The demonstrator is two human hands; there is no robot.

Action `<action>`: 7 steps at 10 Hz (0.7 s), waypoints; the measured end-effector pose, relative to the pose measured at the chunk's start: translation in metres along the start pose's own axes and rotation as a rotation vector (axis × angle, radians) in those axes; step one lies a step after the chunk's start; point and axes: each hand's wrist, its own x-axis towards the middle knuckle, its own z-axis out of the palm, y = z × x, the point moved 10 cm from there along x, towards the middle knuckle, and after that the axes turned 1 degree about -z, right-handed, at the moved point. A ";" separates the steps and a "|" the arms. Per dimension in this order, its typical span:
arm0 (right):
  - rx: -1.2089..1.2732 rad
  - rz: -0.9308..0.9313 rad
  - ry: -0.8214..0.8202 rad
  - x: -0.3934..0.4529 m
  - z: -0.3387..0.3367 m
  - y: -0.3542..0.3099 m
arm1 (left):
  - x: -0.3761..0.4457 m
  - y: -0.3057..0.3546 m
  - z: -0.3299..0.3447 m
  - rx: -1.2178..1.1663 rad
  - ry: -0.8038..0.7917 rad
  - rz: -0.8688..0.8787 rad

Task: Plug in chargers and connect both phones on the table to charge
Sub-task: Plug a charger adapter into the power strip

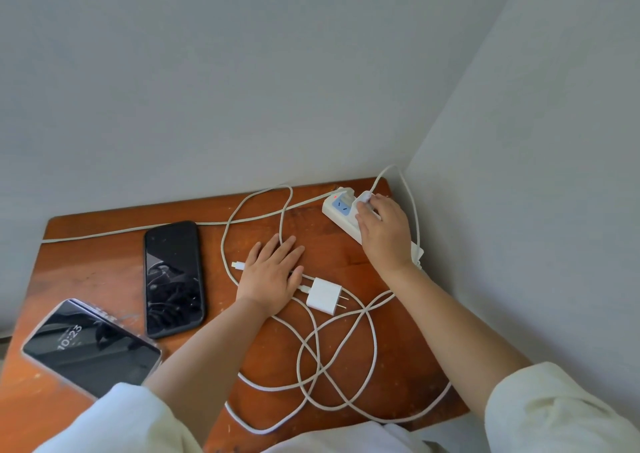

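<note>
A white power strip lies at the table's far right corner, its red light on. My right hand rests over it, fingers closed on a white charger plug seated in the strip. My left hand lies flat and open on the table, over a white cable. A second white charger lies loose just right of that hand, prongs bare. A free cable tip lies left of my fingers. A black phone lies face up mid-table. A second phone with a lit clock sits at the front left.
The wooden table stands in a corner, walls close behind and to the right. Long white cables loop across the table's front right. The strip's own cord runs left along the back edge.
</note>
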 end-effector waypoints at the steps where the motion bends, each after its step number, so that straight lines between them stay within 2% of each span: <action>1: 0.025 0.053 0.059 0.004 -0.018 -0.001 | -0.001 -0.001 0.000 0.000 0.003 -0.004; 2: 0.077 0.055 0.014 0.002 -0.025 -0.012 | -0.001 -0.001 0.000 -0.003 0.006 -0.002; 4: -0.012 0.021 0.011 0.001 -0.024 -0.021 | -0.001 0.000 0.000 -0.009 0.003 -0.002; 7: -0.001 0.018 -0.009 0.002 -0.026 -0.014 | 0.000 -0.001 0.001 -0.016 -0.004 -0.012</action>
